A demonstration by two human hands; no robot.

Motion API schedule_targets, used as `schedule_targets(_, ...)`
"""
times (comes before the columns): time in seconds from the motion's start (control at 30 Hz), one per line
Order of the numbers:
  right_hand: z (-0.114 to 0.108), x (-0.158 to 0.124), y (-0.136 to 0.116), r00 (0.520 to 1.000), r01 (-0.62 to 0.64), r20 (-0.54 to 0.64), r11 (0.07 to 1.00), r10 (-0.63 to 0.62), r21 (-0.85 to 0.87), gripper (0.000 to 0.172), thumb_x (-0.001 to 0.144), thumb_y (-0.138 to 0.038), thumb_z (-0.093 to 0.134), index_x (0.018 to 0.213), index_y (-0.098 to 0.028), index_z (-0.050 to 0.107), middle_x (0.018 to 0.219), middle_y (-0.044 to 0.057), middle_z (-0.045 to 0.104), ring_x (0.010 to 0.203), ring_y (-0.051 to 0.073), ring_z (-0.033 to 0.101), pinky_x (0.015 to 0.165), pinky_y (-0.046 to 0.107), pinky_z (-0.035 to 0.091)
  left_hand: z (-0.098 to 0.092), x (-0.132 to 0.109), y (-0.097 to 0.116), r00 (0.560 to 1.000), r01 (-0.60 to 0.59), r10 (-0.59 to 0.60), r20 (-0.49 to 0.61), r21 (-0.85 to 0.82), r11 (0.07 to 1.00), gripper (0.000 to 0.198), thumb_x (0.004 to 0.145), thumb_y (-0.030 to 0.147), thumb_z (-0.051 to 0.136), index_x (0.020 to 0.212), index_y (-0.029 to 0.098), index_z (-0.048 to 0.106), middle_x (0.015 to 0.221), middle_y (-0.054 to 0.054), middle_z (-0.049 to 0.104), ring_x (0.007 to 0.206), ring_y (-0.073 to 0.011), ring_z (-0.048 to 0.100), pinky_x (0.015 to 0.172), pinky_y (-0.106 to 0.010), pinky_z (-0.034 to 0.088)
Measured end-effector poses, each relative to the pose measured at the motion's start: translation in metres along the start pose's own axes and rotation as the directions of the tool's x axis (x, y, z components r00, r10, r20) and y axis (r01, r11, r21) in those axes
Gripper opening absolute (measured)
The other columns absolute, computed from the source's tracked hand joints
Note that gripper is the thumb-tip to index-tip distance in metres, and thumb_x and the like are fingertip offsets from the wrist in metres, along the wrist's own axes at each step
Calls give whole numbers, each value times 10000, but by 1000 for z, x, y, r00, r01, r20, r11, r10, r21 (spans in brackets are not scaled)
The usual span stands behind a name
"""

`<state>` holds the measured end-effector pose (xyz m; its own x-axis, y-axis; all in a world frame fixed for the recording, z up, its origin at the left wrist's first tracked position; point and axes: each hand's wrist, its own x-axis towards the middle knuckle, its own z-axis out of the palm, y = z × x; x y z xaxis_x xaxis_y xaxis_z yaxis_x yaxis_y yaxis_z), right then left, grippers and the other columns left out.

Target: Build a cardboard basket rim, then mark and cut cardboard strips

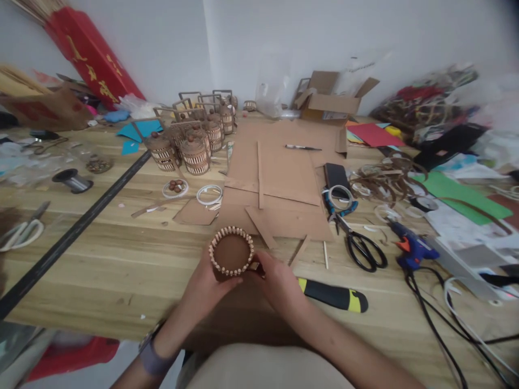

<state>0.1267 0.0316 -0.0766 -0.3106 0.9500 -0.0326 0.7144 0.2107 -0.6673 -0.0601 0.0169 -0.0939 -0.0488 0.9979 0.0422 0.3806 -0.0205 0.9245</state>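
Note:
A round brown basket (232, 253) with a ring of light stick ends round its rim is held near the table's front edge. My left hand (207, 286) wraps round its left and near side. At its right side, my right hand (275, 278) has its fingers closed on a dark brown strip (258, 266) that touches the basket wall. Part of the strip is hidden by the fingers. Just right of my right hand lies a black and yellow tool handle (336, 295). Beyond the basket are flat cardboard sheets (284, 178).
Small lidded baskets (197, 155) stand at the back left. A black bar (81, 229) crosses the table on the left. To the right lie black scissors (365, 250), a blue glue gun (414, 246) with its cable, and brown strips (381, 178). An open box (330, 102) stands behind.

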Motion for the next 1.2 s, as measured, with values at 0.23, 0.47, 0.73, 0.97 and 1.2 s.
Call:
schedule_targets(0.23, 0, -4, 18, 996, -46, -82, 999, 47, 13, 123, 810, -108, 658, 857, -198, 590, 816, 50, 728, 754, 206, 685, 630, 268, 441, 16, 17, -9, 989, -108, 104, 109, 30, 994, 886, 649, 253, 827, 1402, 212, 361, 1400, -154, 541, 1320, -331, 529, 1112, -528, 412)
schedule_targets(0.47, -46, -8, 21, 986, -118, -123, 992, 111, -53, 26, 854, -172, 621, 852, -198, 624, 763, 25, 724, 688, 177, 680, 607, 243, 446, -3, 9, 10, 863, -466, 505, 14, 409, 785, 955, 758, 426, 823, 1510, 210, 274, 1549, -224, 347, 1453, -403, 316, 1124, -619, 349)
schedule_targets(0.73, -111, -19, 82, 916, -398, -245, 797, 318, -454, 160, 872, -297, 640, 958, -162, 654, 880, 134, 729, 800, 274, 700, 635, 322, 464, -9, 18, 46, 724, -651, 642, 252, 559, 514, 152, 963, 251, 568, 825, 226, 630, 1261, -55, 675, 1479, -359, 254, 1139, -628, 298)
schedule_targets(0.97, -97, -62, 74, 998, -20, 42, 913, 41, -407, 229, 912, -297, 640, 1104, -177, 677, 1037, 117, 687, 971, 275, 664, 841, 401, 527, -59, 19, 44, 806, -449, 592, 10, 661, 601, 119, 946, 308, 582, 869, 237, 638, 1186, -66, 707, 1425, -376, 360, 1106, -640, 343)
schedule_targets(1.2, -87, -65, 67, 964, 15, 244, 888, 110, -459, 293, 789, -196, 780, 1069, -196, 693, 1039, 99, 679, 1004, 306, 636, 863, 438, 511, -80, 27, -19, 847, -380, 528, 54, 757, 532, 227, 982, 397, 491, 915, 222, 618, 1150, -124, 684, 1152, -350, 599, 1058, -617, 419)
